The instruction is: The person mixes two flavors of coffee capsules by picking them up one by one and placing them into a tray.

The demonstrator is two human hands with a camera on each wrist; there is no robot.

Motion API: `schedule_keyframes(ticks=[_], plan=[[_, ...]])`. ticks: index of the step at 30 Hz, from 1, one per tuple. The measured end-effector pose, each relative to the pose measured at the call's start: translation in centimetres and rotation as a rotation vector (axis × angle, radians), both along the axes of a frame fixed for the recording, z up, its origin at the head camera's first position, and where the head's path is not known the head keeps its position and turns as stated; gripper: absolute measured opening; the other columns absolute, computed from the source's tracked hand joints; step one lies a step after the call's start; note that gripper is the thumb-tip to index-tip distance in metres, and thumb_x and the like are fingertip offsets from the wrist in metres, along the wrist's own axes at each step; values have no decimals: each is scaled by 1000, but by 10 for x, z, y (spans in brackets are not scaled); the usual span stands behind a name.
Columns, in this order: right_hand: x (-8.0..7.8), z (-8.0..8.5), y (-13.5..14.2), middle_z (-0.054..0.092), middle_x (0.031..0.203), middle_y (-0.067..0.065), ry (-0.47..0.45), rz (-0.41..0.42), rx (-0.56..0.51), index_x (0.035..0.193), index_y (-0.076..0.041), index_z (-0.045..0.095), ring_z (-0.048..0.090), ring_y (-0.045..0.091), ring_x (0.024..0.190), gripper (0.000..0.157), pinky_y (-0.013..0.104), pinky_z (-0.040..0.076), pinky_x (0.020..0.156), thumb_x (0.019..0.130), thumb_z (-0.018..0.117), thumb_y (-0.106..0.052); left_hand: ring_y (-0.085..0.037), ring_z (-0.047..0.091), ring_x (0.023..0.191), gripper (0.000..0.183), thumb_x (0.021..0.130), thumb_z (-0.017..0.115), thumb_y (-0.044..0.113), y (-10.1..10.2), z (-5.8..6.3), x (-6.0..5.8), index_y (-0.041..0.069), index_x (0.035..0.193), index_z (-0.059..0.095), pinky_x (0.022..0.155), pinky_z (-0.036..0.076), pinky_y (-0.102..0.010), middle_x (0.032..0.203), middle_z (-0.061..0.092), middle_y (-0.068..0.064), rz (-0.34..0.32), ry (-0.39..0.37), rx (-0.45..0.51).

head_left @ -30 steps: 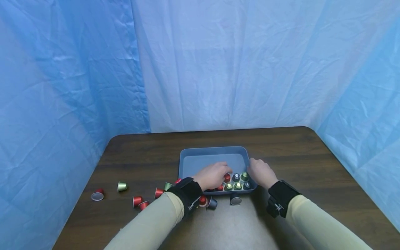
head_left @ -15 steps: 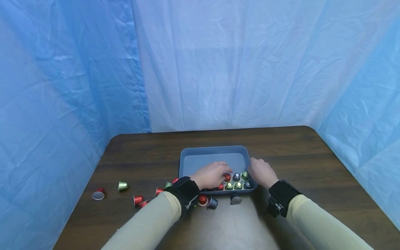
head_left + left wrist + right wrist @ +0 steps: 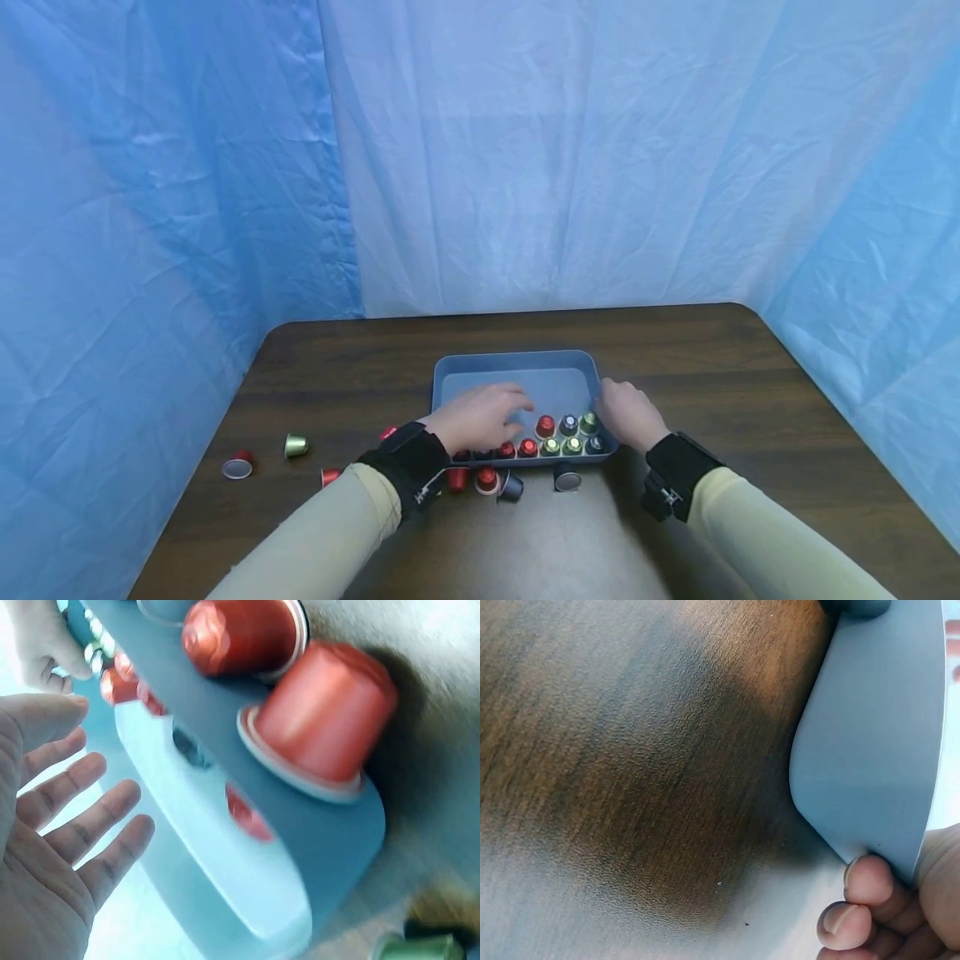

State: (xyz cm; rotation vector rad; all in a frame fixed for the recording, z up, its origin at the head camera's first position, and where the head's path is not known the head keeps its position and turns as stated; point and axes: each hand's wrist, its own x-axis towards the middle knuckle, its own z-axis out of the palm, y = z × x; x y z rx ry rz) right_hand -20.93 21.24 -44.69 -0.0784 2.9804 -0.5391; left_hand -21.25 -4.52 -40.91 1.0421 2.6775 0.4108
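The left hand (image 3: 480,417) has just come away from the upright red coffee capsule (image 3: 545,426) in the shallow grey-blue plastic tray (image 3: 514,363). A moment ago its fingers covered that capsule; now it stands uncovered in the second row, beside a dark capsule and a green one, and the hand has slid back to the left. Its grip is wide and holds nothing: the left wrist view shows the fingers (image 3: 71,817) spread and straight over the tray floor. So that capsule reads as placed, and the hand is free again.

The right hand (image 3: 627,414) has not budged. It holds the tray's right rim, fingertips (image 3: 870,879) curled round the edge, bracing it on the dark wooden worktop (image 3: 750,392).

More capsules lie loose outside: red ones (image 3: 486,479) just in front of the tray, a green one (image 3: 296,446) well off to the left.

No brand, label or writing is readable on any capsule or on the tray.
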Motion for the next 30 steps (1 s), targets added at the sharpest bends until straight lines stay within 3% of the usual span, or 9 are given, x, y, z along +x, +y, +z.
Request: schedule_keyframes(ticks=[7,18,30], plan=[[0,1,0,64,84,13,-14,-7,-12,112,9,61,60,21,69,23,36,52,62,101,54,-10,-19,57,131,42,97,72,26,-31,15,1,19,137,65,105,50,-44,141,61,0,50,63,-20],[0,2,-1,63,84,13,-16,-6,-13,112,10,61,60,21,69,23,36,52,62,102,55,-10,-16,63,119,40,95,75,28,-90,32,1,21,133,68,96,55,-41,134,64,0,182,109,-36],[1,2,0,63,83,13,-21,-5,-15,111,9,61,60,21,69,23,34,53,61,102,56,-11,-25,63,123,43,93,76,26,-129,31,9,15,133,67,100,52,-50,133,65,-6,233,92,-64]])
